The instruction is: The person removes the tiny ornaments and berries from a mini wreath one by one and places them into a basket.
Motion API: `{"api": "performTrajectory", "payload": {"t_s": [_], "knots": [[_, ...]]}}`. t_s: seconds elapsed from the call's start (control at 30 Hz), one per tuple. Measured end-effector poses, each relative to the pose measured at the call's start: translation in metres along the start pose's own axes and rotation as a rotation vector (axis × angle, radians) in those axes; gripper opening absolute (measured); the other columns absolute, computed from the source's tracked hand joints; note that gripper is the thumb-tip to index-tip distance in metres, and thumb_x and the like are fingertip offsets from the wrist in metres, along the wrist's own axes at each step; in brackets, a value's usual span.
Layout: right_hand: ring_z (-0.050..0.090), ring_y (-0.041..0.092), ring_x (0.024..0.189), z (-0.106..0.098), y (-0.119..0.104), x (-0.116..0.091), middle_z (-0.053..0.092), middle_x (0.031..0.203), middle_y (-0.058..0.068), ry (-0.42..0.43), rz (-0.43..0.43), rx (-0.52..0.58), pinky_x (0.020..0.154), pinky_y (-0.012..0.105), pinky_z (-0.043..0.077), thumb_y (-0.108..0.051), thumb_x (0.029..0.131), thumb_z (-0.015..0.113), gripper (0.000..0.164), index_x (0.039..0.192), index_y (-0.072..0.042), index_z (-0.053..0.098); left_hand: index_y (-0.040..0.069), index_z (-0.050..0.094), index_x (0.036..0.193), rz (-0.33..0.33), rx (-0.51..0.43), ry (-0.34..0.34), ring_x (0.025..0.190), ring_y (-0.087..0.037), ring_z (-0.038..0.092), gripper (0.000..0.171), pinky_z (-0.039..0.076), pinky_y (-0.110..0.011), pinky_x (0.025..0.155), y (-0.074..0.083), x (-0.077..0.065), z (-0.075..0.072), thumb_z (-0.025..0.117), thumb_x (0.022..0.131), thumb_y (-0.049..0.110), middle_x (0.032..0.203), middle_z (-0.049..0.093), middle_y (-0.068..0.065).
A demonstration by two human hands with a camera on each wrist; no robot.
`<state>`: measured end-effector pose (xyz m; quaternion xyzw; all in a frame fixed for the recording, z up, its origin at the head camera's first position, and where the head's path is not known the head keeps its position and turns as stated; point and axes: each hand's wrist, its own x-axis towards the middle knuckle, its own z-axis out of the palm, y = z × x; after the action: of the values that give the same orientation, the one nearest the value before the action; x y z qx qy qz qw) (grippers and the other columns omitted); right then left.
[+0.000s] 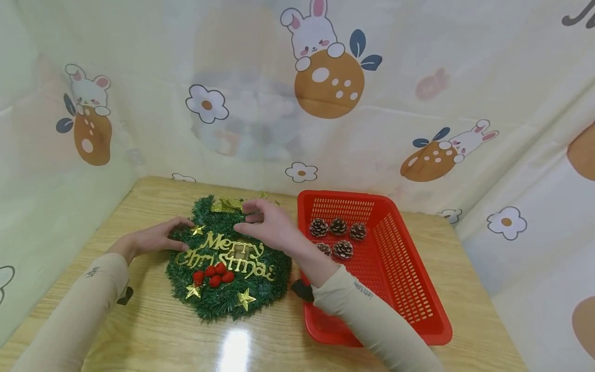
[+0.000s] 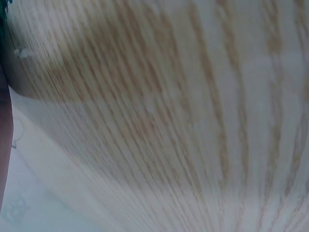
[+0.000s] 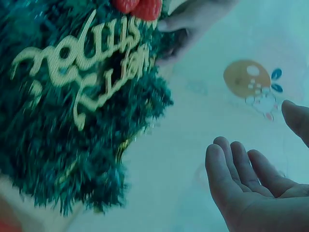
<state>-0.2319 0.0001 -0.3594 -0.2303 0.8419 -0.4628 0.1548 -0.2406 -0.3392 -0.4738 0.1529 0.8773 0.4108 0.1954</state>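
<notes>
One wreath [image 1: 218,225], one basket [image 1: 362,268], five pinecones [image 1: 343,249], three gold stars [image 1: 245,298], perhaps five red berries [image 1: 215,281].

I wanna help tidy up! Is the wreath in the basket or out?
Out. In the head view, the wreath lies on the table, left of the basket.

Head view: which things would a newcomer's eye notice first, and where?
First, probably, the red basket on the right, with pine cones toward its far end. Left of it lies the green wreath with gold "Merry Christmas" lettering, the left hand at its left edge and the right hand appearing over its upper right.
</notes>
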Motion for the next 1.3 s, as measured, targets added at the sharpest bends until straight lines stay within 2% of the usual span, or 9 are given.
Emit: {"api": "performTrajectory", "payload": {"t_s": [0.2, 0.33, 0.47, 0.87, 1.07, 1.3], "knots": [[0.058, 0.013, 0.112, 0.025, 0.001, 0.006, 0.061, 0.128, -0.003, -0.054, 0.024, -0.044, 0.086, 0.032, 0.051, -0.034, 0.089, 0.073, 0.051, 0.134, -0.019, 0.056, 0.006, 0.033, 0.146, -0.004, 0.001, 0.003, 0.137, -0.048, 0.026, 0.071, 0.024, -0.065, 0.107, 0.0, 0.0, 0.0, 0.07, 0.091, 0.031, 0.149, 0.031, -0.027], [0.058, 0.016, 0.112, 0.04, 0.007, 0.01, 0.059, 0.131, 0.003, -0.103, 0.039, -0.079, 0.086, 0.033, 0.051, -0.033, 0.09, 0.072, 0.051, 0.135, -0.017, 0.055, 0.005, 0.033, 0.146, -0.008, -0.009, -0.001, 0.137, -0.048, 0.025, 0.07, 0.024, -0.066, 0.107, 0.0, 0.001, 0.0, 0.07, 0.092, 0.03, 0.149, 0.03, -0.027], [0.059, 0.018, 0.112, 0.051, 0.011, 0.013, 0.059, 0.132, 0.004, -0.13, 0.05, -0.127, 0.085, 0.031, 0.051, -0.033, 0.089, 0.073, 0.054, 0.136, -0.014, 0.055, 0.006, 0.033, 0.146, -0.011, -0.018, -0.004, 0.138, -0.048, 0.024, 0.07, 0.023, -0.066, 0.107, 0.002, 0.001, 0.0, 0.07, 0.091, 0.03, 0.15, 0.03, -0.027], [0.06, 0.015, 0.107, 0.064, 0.011, 0.021, 0.061, 0.128, 0.001, -0.182, 0.082, -0.21, 0.083, 0.03, 0.051, -0.034, 0.089, 0.073, 0.055, 0.136, -0.013, 0.056, 0.005, 0.035, 0.144, -0.003, -0.012, -0.003, 0.137, -0.049, 0.026, 0.068, 0.025, -0.066, 0.106, 0.005, -0.002, 0.001, 0.07, 0.091, 0.029, 0.148, 0.032, -0.027], [0.06, 0.015, 0.11, 0.069, 0.01, 0.023, 0.063, 0.124, 0.0, -0.241, 0.098, -0.303, 0.085, 0.029, 0.051, -0.034, 0.09, 0.072, 0.051, 0.133, -0.012, 0.058, 0.005, 0.034, 0.145, -0.009, -0.025, -0.005, 0.136, -0.049, 0.026, 0.068, 0.026, -0.066, 0.106, 0.002, -0.002, 0.002, 0.07, 0.092, 0.028, 0.148, 0.031, -0.027], [0.061, 0.014, 0.106, 0.075, 0.01, 0.029, 0.063, 0.124, 0.0, -0.252, 0.088, -0.296, 0.082, 0.028, 0.051, -0.033, 0.089, 0.073, 0.051, 0.133, -0.012, 0.058, 0.006, 0.035, 0.144, -0.008, -0.039, -0.01, 0.137, -0.049, 0.026, 0.067, 0.027, -0.066, 0.106, 0.001, -0.001, 0.001, 0.07, 0.091, 0.028, 0.148, 0.031, -0.026]]}}
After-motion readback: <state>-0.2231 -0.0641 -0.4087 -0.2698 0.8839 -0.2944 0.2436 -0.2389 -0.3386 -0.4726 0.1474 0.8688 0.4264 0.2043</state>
